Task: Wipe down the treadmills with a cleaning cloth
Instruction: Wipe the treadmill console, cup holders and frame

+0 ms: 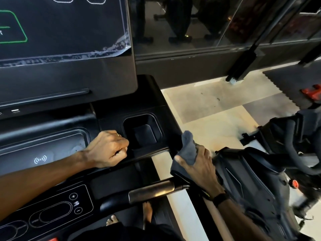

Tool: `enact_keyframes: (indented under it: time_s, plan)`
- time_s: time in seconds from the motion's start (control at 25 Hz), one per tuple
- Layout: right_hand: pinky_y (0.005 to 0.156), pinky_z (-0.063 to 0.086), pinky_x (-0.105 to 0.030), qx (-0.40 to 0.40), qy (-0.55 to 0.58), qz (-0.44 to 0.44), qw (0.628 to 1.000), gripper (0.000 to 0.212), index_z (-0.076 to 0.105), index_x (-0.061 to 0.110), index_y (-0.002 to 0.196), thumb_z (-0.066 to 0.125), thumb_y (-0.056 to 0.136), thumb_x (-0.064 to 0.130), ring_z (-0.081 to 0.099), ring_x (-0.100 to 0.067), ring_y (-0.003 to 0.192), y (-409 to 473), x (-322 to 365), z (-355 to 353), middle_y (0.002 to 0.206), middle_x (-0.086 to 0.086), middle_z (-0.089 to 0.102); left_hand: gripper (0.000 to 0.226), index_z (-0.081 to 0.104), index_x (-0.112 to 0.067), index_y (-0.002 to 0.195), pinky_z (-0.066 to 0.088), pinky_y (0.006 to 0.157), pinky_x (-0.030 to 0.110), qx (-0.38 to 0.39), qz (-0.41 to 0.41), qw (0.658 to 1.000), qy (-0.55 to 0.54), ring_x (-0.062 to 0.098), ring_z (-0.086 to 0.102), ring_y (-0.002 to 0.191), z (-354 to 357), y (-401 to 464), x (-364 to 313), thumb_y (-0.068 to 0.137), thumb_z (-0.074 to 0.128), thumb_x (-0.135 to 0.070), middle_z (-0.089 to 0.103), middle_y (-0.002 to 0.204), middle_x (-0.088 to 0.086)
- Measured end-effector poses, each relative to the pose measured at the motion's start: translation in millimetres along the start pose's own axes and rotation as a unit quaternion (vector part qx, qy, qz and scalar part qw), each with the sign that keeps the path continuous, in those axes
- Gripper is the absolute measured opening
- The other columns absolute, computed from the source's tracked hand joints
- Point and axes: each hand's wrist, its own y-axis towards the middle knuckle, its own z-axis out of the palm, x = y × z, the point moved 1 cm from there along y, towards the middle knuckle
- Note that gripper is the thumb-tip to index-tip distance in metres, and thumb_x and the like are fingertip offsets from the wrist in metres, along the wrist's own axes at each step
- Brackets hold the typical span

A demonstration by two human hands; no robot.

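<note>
Cloth, soft grey and crumpled, gripped in right hand against treadmill console's glossy black edge; left hand fisted, empty, beside square cup well.

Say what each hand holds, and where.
Right hand grips the grey cloth round its middle, bunched against the console edge. Left hand is curled, holding nothing visible.

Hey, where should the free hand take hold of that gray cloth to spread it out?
Pinch the loose upper corner of the gray cloth from above. That end sticks up free past the right hand, which holds the rest against the treadmill's rail; the left hand is curled and holds nothing.
</note>
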Motion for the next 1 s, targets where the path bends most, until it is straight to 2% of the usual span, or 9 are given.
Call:
enact_keyframes:
  time_s: [0.12,0.24,0.44,0.52,0.64,0.72,0.8,0.88,1.0]
  plan:
    - [0.079,0.044,-0.041,0.009,0.051,0.026,0.998,0.080,0.040,0.036,0.119,0.030,0.072,0.099,0.057,-0.030,0.095,46,25,3,0.116,-0.005,0.059,0.024,0.050,-0.012,0.057,0.036,0.061,0.025,-0.008,-0.003,1.000,0.009,0.020,0.044,0.045,0,1,-2,0.079,0.044,-0.017,0.049,0.052,-0.004]
    - [0.086,0.044,-0.041,0.055,0.129,0.105,0.985,0.081,0.053,0.024,0.132,0.034,0.084,0.087,0.059,-0.039,0.110,96,38,-2,0.122,-0.014,0.064,0.024,0.051,-0.012,0.056,0.039,0.058,0.027,-0.009,0.020,1.000,0.020,0.020,0.044,0.044,-1,3,-6,0.078,0.044,-0.016,0.048,0.051,-0.003]
    - [0.086,0.056,-0.043,-0.075,-0.109,-0.082,0.988,0.076,0.029,0.035,0.149,0.028,0.090,0.083,0.058,-0.027,0.113,23,13,19,0.136,-0.008,0.049,0.025,0.045,-0.015,0.056,0.033,0.059,0.026,-0.012,0.067,0.997,0.029,0.019,0.039,0.045,2,4,-5,0.081,0.049,-0.016,0.043,0.051,-0.003]
    - [0.085,0.052,-0.042,-0.048,-0.082,-0.033,0.995,0.070,0.035,0.035,0.148,0.033,0.093,0.079,0.058,-0.027,0.112,-1,-20,16,0.138,-0.009,0.048,0.029,0.045,-0.016,0.057,0.034,0.059,0.025,-0.006,0.072,0.997,0.030,0.019,0.040,0.045,6,4,-3,0.084,0.053,-0.021,0.042,0.051,-0.004]
    - [0.093,0.042,-0.038,0.135,0.061,0.127,0.981,0.048,0.050,0.007,0.141,0.033,0.109,0.039,0.053,-0.038,0.125,33,-44,5,0.142,-0.026,0.052,0.038,0.044,-0.018,0.056,0.035,0.061,0.023,0.004,0.071,0.997,0.021,0.017,0.040,0.043,8,3,0,0.089,0.056,-0.030,0.041,0.051,-0.007]
    - [0.101,0.041,-0.038,0.122,0.148,0.203,0.960,0.045,0.052,-0.003,0.137,0.034,0.110,0.028,0.050,-0.039,0.131,57,-28,2,0.143,-0.027,0.051,0.042,0.043,-0.018,0.055,0.038,0.058,0.024,0.014,0.074,0.997,0.025,0.016,0.040,0.042,8,4,-1,0.091,0.055,-0.034,0.040,0.050,-0.008]
    - [0.102,0.043,-0.042,0.054,0.124,0.173,0.976,0.058,0.052,0.007,0.139,0.040,0.104,0.051,0.053,-0.040,0.126,59,6,0,0.137,-0.023,0.056,0.044,0.043,-0.017,0.054,0.038,0.060,0.023,0.009,0.077,0.997,0.027,0.016,0.041,0.041,8,5,-1,0.093,0.054,-0.035,0.040,0.048,-0.007]
    - [0.101,0.046,-0.049,0.000,-0.038,0.059,0.998,0.074,0.044,0.023,0.145,0.034,0.093,0.075,0.053,-0.037,0.122,20,29,4,0.136,-0.018,0.054,0.044,0.045,-0.017,0.054,0.036,0.060,0.022,-0.002,0.087,0.996,0.029,0.016,0.042,0.041,8,4,-2,0.094,0.053,-0.033,0.040,0.048,-0.006]
    - [0.102,0.046,-0.055,-0.066,-0.131,0.008,0.989,0.076,0.033,0.038,0.149,0.021,0.089,0.084,0.046,-0.029,0.128,-58,3,10,0.146,-0.009,0.043,0.043,0.047,-0.017,0.055,0.035,0.056,0.025,-0.009,0.130,0.991,0.030,0.016,0.040,0.042,14,9,-12,0.095,0.054,-0.030,0.042,0.050,-0.005]
